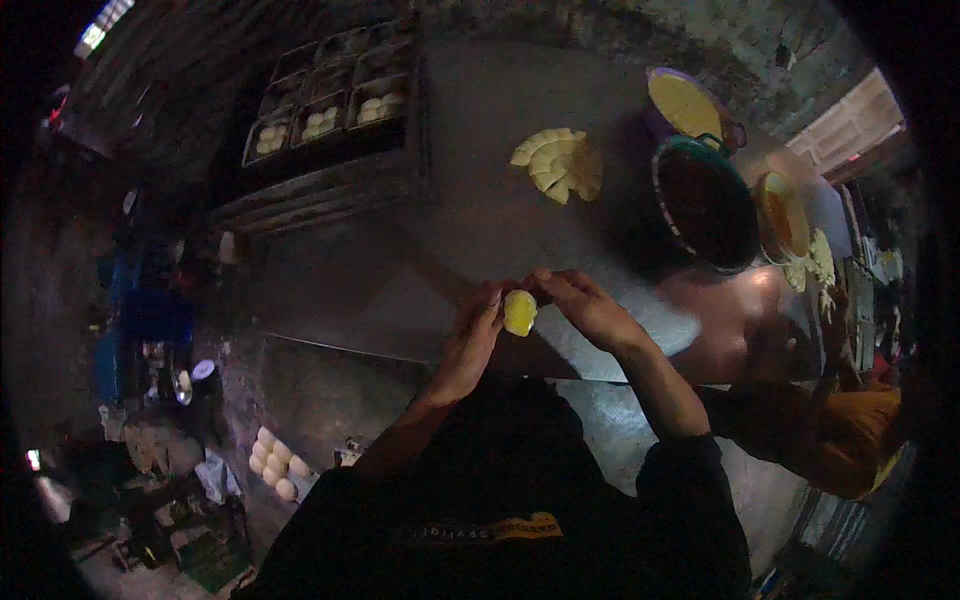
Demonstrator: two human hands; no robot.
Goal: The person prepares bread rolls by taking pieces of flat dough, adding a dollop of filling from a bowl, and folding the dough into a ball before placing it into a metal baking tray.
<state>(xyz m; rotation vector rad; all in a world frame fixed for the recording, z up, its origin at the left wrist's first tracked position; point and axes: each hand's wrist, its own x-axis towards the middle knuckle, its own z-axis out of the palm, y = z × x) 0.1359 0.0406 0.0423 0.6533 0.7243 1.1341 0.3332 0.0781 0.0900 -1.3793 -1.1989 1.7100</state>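
Note:
My left hand point(475, 340) and my right hand point(590, 310) meet over the near edge of the metal table point(380, 290), fingers curled at either side of a small pale yellow dough piece point(519, 313), gripping it. Farther back on the table lies a pile of cut yellow dough pieces point(555, 160), fanned in a rough round.
Trays of dough balls point(322, 122) stand back left. A purple tub point(680, 100), a dark green-rimmed tub point(705, 205) and an orange bowl point(785, 215) stand right. A co-worker in orange point(850, 440) is at my right. Dough balls point(275, 460) sit on a lower tray.

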